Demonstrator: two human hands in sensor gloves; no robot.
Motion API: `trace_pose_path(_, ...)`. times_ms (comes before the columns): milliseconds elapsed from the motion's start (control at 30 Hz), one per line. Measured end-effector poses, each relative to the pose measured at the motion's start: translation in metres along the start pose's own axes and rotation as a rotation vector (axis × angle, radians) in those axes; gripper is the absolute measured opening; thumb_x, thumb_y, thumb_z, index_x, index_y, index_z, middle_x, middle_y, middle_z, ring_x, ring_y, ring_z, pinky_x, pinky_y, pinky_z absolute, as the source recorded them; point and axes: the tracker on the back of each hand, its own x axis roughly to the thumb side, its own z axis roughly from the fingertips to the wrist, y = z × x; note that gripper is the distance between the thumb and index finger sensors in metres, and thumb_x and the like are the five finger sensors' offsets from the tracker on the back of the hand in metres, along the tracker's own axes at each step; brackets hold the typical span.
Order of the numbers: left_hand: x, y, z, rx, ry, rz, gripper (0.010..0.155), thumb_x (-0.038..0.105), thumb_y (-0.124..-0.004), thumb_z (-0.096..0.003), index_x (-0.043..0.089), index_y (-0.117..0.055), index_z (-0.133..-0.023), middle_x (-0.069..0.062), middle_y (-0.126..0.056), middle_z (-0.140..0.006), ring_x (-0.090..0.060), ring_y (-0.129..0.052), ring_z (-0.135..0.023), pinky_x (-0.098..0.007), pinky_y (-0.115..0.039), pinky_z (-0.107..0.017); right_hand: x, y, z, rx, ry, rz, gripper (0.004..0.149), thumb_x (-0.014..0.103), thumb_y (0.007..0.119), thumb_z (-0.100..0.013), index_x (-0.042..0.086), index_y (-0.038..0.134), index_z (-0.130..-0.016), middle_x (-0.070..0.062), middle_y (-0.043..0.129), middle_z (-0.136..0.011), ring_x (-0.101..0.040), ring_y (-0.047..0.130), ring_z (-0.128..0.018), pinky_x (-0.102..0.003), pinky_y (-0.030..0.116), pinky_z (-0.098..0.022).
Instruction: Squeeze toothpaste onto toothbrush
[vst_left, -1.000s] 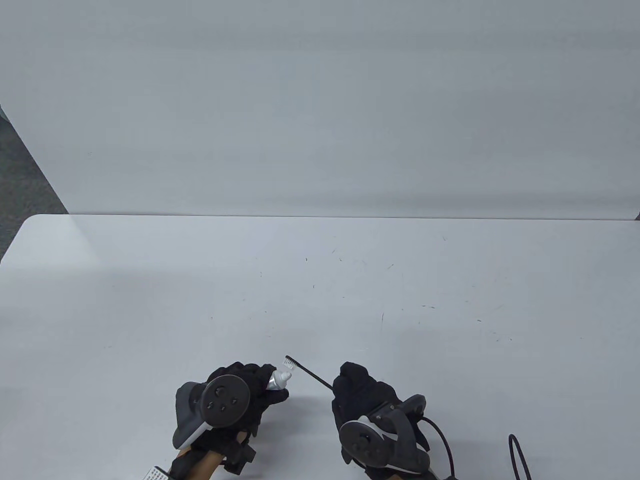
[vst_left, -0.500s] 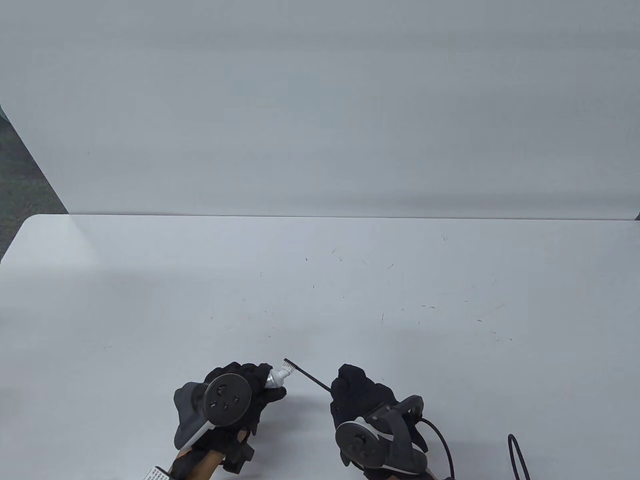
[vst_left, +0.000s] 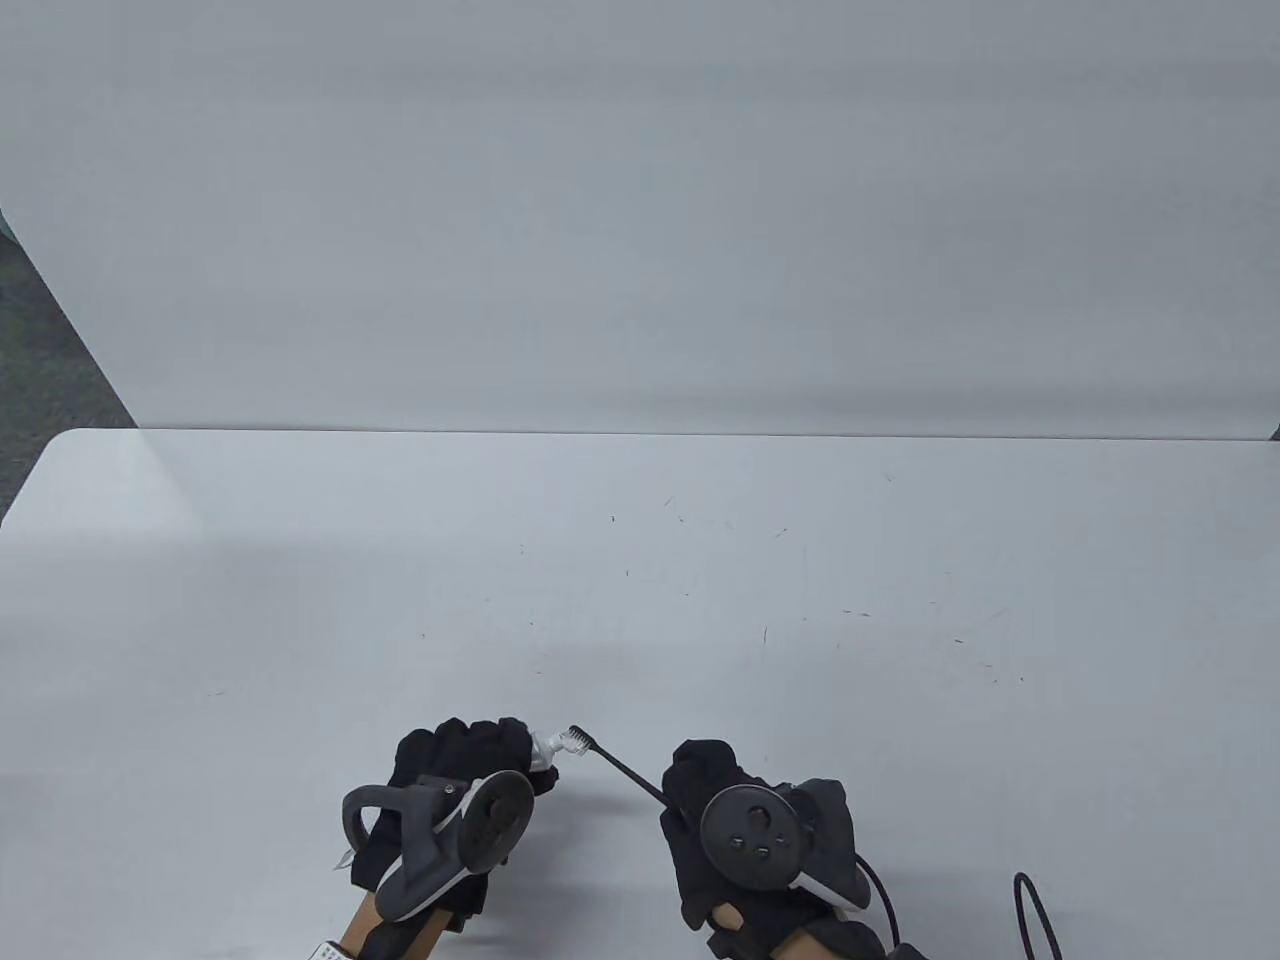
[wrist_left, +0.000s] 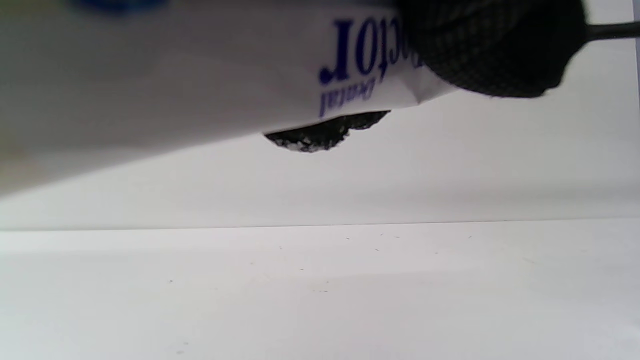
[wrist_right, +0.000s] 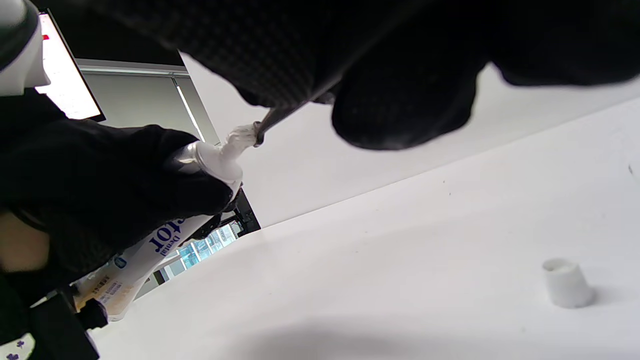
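Note:
My left hand (vst_left: 505, 752) grips a white toothpaste tube (vst_left: 546, 746) with blue lettering, its open nozzle pointing right. My right hand (vst_left: 692, 780) holds a thin black toothbrush (vst_left: 620, 768) by the handle, its bristled head at the nozzle tip. In the right wrist view the tube (wrist_right: 215, 161) meets the brush head (wrist_right: 250, 134), with white paste at the contact. My left hand (wrist_right: 100, 170) wraps the tube's neck. In the left wrist view the tube (wrist_left: 200, 75) fills the top, pressed by a gloved fingertip (wrist_left: 490, 45).
The tube's white cap (wrist_right: 567, 282) stands on the white table (vst_left: 640, 580) near my right hand, seen only in the right wrist view. A black cable (vst_left: 1035, 910) loops at the table's front right edge. A grey wall panel stands behind the table.
Both hands have rolled, so the trackers face differently. The brush head has closed in on the nozzle and now touches it. Both hands have shifted slightly toward the front edge.

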Motion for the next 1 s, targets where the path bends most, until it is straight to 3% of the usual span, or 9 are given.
trace_pose_path(133,0.002,-0.002,0.000,0.009,-0.010,-0.078,0.071,0.057,-0.083,-0.0254,0.019,-0.081,-0.085,-0.010,-0.092,-0.076,-0.036,-0.091,-0.062,-0.057,-0.076,-0.048,-0.006,0.000,-0.002,0.051,0.038,-0.096,0.038,0.020,0.083,-0.034,-0.003,0.087,-0.064,-0.022,0.082,-0.080,-0.024,0.099,-0.028,-0.046,0.088,-0.016)
trace_pose_path(433,-0.007,0.000,-0.001,0.001,0.014,0.021,0.071,0.057,-0.083,-0.0257,0.019,-0.081,-0.085,-0.009,-0.093,-0.076,-0.035,-0.092,-0.061,-0.057,-0.077,-0.048,-0.040,-0.008,-0.006,0.084,0.218,-0.403,0.036,0.020,0.079,-0.037,0.002,0.085,-0.067,-0.022,0.081,-0.081,-0.026,0.100,-0.033,-0.047,0.088,-0.019)
trace_pose_path(567,-0.008,0.001,-0.001,0.001,0.011,0.050,0.071,0.058,-0.082,-0.0259,0.019,-0.082,-0.085,-0.009,-0.093,-0.076,-0.035,-0.093,-0.061,-0.057,-0.078,-0.048,-0.070,-0.022,-0.004,0.011,0.338,-0.559,0.035,0.023,0.078,-0.040,0.013,0.084,-0.073,-0.018,0.083,-0.079,-0.029,0.099,-0.036,-0.049,0.087,-0.022)
trace_pose_path(667,-0.009,0.001,-0.001,-0.004,0.014,0.073,0.070,0.058,-0.082,-0.0260,0.019,-0.082,-0.085,-0.009,-0.093,-0.075,-0.034,-0.093,-0.061,-0.056,-0.078,-0.048,-0.095,-0.041,0.001,-0.118,0.417,-0.612,0.037,0.023,0.080,-0.040,0.018,0.084,-0.076,-0.016,0.086,-0.075,-0.029,0.099,-0.034,-0.049,0.086,-0.020)
trace_pose_path(867,-0.010,0.001,-0.001,-0.004,0.010,0.083,0.070,0.058,-0.082,-0.0260,0.019,-0.082,-0.084,-0.009,-0.093,-0.075,-0.035,-0.093,-0.061,-0.056,-0.078,-0.048,-0.142,-0.064,0.016,-0.357,0.558,-0.570,0.046,0.018,0.081,-0.039,0.025,0.082,-0.084,-0.013,0.089,-0.068,-0.026,0.098,-0.028,-0.047,0.086,-0.016)
trace_pose_path(1000,-0.011,0.000,-0.001,-0.008,0.012,0.100,0.070,0.058,-0.082,-0.0260,0.019,-0.082,-0.084,-0.009,-0.093,-0.075,-0.035,-0.093,-0.060,-0.056,-0.078,-0.048,-0.164,-0.059,0.020,-0.365,0.639,-0.478,0.045,0.017,0.081,-0.038,0.026,0.085,-0.082,-0.014,0.089,-0.069,-0.026,0.098,-0.028,-0.046,0.086,-0.016)
